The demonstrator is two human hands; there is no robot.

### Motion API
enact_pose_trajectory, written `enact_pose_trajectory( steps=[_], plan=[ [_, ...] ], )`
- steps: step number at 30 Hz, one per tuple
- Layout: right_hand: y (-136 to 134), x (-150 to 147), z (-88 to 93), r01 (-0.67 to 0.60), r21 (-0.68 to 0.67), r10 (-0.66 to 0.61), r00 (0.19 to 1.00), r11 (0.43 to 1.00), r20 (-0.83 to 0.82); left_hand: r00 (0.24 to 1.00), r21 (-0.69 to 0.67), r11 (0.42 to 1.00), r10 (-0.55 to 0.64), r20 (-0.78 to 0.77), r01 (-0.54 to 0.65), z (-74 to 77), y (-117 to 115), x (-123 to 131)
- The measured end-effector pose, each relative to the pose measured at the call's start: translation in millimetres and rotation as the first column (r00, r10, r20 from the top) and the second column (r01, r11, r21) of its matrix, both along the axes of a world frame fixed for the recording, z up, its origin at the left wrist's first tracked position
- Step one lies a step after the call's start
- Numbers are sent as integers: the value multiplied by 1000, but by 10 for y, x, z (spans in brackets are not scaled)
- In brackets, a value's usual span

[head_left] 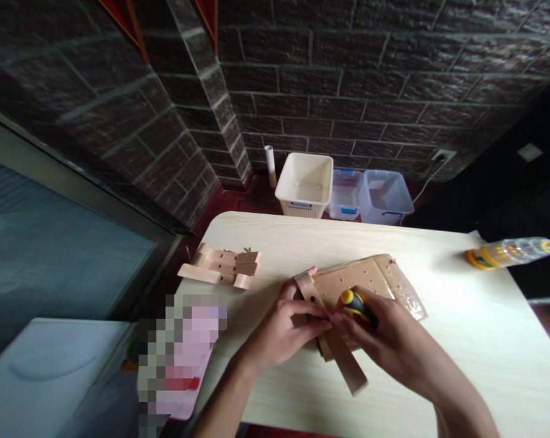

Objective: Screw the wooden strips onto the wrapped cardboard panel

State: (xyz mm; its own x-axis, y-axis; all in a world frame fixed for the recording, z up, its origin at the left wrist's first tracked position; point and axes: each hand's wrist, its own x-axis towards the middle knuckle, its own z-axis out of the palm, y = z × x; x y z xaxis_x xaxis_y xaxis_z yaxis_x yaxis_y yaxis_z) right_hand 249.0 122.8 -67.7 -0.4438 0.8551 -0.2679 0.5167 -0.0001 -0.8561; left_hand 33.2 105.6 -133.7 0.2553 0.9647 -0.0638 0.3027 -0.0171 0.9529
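My right hand (pixel 370 316) grips a screwdriver (pixel 358 304) by its yellow-and-black handle; the tip is hidden by my fingers. It is over a tan strip (pixel 348 359) that looks like leather, with a curled upper end and a dark hole. My left hand (pixel 291 319) is closed on this strip, thumb and index finger pinched close to my right fingertips, other fingers behind its upper part. Beneath lies a brown cardboard piece (pixel 343 277) dotted with small holes, its right end covered in clear tape.
Similar tan strips with holes (pixel 222 267) lie at the table's (pixel 448 365) left edge, small metal bits behind them. A clear-and-yellow screwdriver case (pixel 510 252) lies at the right. A pink item (pixel 197 359), partly pixelated, is front left. Beyond are plastic bins (pixel 305 210) on the floor.
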Motion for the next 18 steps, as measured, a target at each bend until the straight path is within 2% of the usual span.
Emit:
enact_pose_trajectory(
  steps=[9, 18],
  plan=[
    [88, -69, -199, -25, -79, 18, 995, 997, -99, 996, 54, 997, -52, -73, 56, 35, 56, -43],
    [98, -18, -262, -31, -205, 0, 989, 978, -149, 999, 48, 999, -21, -48, 23, 25, 83, -50]
  ],
)
